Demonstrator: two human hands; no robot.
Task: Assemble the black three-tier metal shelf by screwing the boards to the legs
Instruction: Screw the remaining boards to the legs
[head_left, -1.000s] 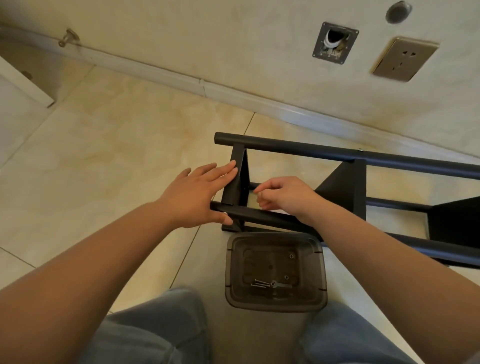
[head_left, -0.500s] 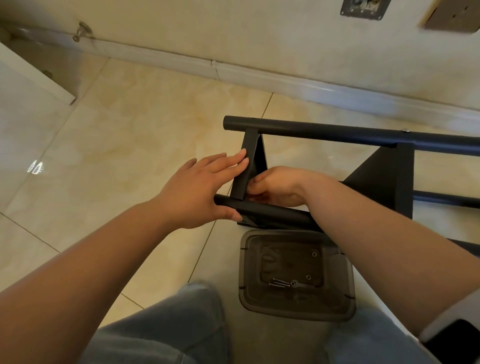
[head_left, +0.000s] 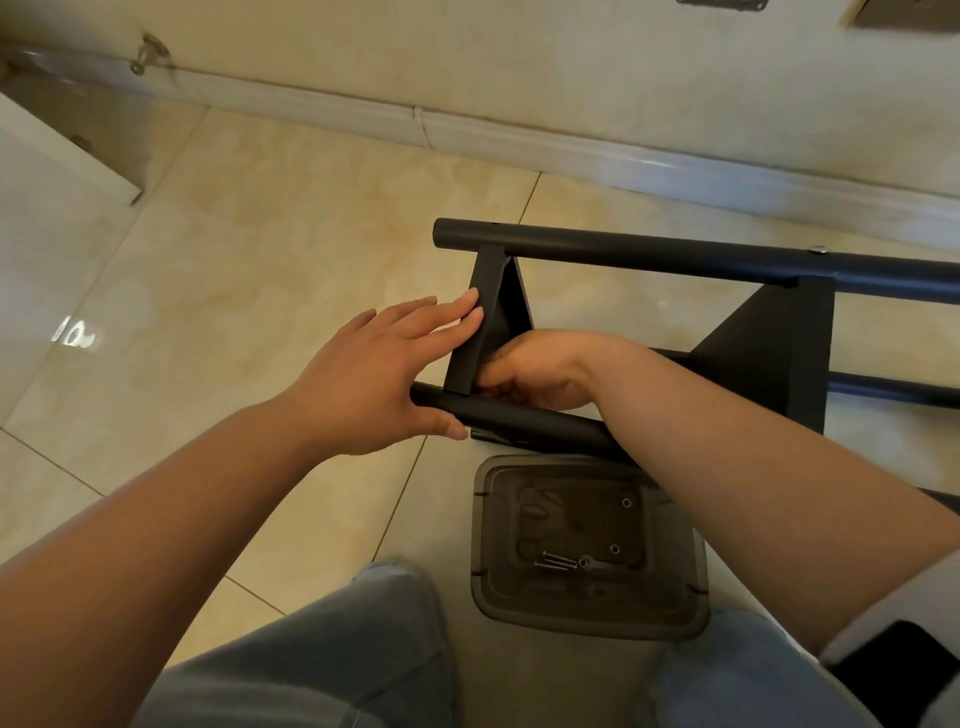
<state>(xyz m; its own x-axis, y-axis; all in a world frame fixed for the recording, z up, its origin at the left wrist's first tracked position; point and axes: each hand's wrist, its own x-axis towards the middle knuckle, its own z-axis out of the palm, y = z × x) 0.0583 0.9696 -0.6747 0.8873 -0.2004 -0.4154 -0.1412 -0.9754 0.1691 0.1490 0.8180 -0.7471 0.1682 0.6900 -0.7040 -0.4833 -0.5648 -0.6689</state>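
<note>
The black metal shelf lies on its side on the tiled floor. Its far leg (head_left: 623, 249) and near leg (head_left: 524, 423) run off to the right. Between them stands the end board (head_left: 488, 317), with a middle board (head_left: 779, 353) further right. My left hand (head_left: 374, 379) presses straight fingers on the end board's outer face, its thumb against the near leg's end. My right hand (head_left: 540, 369) sits behind that board with fingers curled at the joint of board and near leg; what they hold is hidden. Several screws (head_left: 558, 562) lie in a grey plastic tray (head_left: 485, 587).
The tray stands on the floor between my knees in jeans (head_left: 337, 649). A baseboard (head_left: 571, 150) and wall run close behind the shelf. A white panel (head_left: 62, 161) stands at the left, a metal door stop (head_left: 148, 52) on the wall above it.
My right hand has moved from above the near leg down behind the end board and curled at the joint. My left hand keeps its place on the board. The view has tilted down.
</note>
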